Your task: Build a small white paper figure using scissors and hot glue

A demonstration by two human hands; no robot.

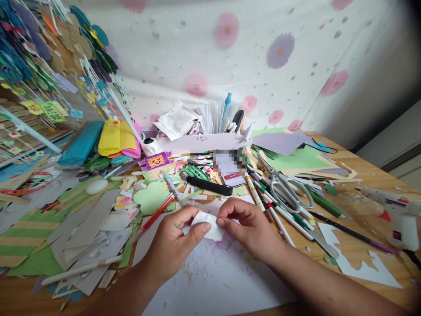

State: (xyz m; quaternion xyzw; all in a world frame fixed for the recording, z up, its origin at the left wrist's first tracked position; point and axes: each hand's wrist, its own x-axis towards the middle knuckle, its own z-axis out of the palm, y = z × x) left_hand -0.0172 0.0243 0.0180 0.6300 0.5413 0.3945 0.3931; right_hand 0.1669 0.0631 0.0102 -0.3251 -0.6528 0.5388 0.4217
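A small white piece of paper [204, 219] is held up between both hands in the middle of the view. My left hand [179, 235] pinches its left side, thumb in front and forefinger along the top edge. At the upper right corner, my right hand [245, 226] grips it between thumb and fingertips. Beneath the hands lies a large white sheet [204, 281] with purple and yellow marks on it. An orange-red marker [158, 211] lies just beyond my left hand.
Scissors [289, 188] and several markers lie right of the hands. A white glue gun [394, 215] rests at the far right. Behind stands a white pen box [197, 143]. Green paper scraps [29, 232] cover the left. A black-handled cutter [208, 185] lies ahead.
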